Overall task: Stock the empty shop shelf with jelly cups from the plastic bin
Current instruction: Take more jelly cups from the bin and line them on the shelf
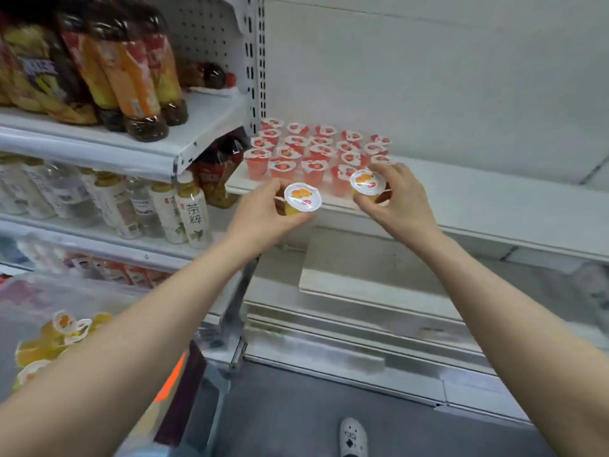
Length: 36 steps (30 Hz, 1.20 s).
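An orange jelly cup is held upright in the left hand, a second cup in the right hand, both at the white shelf's front edge. Red cups are ranged in rows at its left end. More orange cups are heaped in the clear bin, lower left.

We gripped an orange jelly cup w/ our left hand by the shelf front edge; right hand held a second orange cup just before red cups at its back-left corner.
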{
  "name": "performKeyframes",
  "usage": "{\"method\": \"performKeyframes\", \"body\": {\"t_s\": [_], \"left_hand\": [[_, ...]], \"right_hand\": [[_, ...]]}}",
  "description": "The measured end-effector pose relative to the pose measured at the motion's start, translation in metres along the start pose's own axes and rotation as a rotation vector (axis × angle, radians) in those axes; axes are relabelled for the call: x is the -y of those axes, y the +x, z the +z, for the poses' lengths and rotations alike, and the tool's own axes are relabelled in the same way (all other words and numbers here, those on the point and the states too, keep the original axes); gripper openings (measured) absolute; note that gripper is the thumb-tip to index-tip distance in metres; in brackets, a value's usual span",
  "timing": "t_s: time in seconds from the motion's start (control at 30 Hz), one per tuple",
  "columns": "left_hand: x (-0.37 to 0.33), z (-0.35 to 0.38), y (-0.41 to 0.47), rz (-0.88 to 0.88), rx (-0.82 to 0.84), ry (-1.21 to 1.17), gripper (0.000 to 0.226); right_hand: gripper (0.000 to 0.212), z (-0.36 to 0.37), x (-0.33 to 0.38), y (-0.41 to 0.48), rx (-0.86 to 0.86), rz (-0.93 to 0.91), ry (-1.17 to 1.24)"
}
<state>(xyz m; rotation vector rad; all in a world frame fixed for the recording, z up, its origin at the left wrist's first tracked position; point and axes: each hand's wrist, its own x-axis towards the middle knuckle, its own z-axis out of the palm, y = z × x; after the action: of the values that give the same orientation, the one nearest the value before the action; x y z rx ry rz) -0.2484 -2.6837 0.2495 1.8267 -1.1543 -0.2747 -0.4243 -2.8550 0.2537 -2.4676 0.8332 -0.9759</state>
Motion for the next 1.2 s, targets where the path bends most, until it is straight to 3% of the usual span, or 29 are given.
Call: {"method": "performKeyframes", "body": {"t_s": [0.23, 0.4, 0.5, 0.87, 1.2], "left_hand": [[-0.063, 0.083, 0.083, 0.024, -0.027, -0.023, 0.039], [-0.089, 0.126, 0.131, -0.006, -0.076, 0.007, 0.051], [-0.094, 0.143, 0.154, -0.037, -0.112, 0.023, 0.045], [-0.094, 0.168, 0.201, -0.087, -0.152, 0.184, 0.043], [-0.095, 0.183, 0.218, 0.019, -0.138, 0.213, 0.043]], "right_hand": [[0.054, -0.065, -0.107, 0.061, 0.030, 0.086, -0.060], [0.053, -0.074, -0.172, 0.104, 0.076, 0.092, -0.048], [0.052, -0.067, -0.199, 0.125, 0.130, 0.085, -0.045], [0.053, -0.023, -0.234, 0.172, 0.253, 0.114, -0.026], [0.048, -0.009, -0.242, 0.189, 0.231, 0.115, 0.015]]}}
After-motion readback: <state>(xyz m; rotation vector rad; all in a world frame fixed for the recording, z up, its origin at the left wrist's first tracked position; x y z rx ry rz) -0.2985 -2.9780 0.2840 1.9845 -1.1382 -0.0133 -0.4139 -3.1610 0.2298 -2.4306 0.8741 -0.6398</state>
